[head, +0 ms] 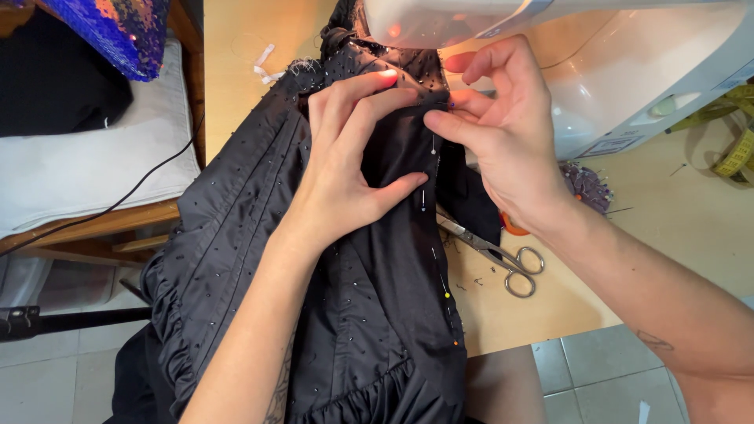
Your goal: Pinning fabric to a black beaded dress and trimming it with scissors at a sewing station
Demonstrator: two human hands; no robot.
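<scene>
A dark beaded garment [236, 235] with a ruffled hem lies across the wooden table [691, 220] and runs under a white sewing machine [628, 71]. My left hand [345, 157] presses flat on the fabric, fingers spread along a pinned seam. My right hand [503, 133] pinches the same seam edge between thumb and fingers just below the machine's head. Several ball-headed pins [446, 292] stand along the seam toward me.
Small metal scissors [495, 255] lie on the table right of the garment. A purple pincushion [585, 184] and a yellow tape measure [734, 153] sit near the machine. At left, a white cushion [94, 165], a black cable and blue sequin fabric [118, 31].
</scene>
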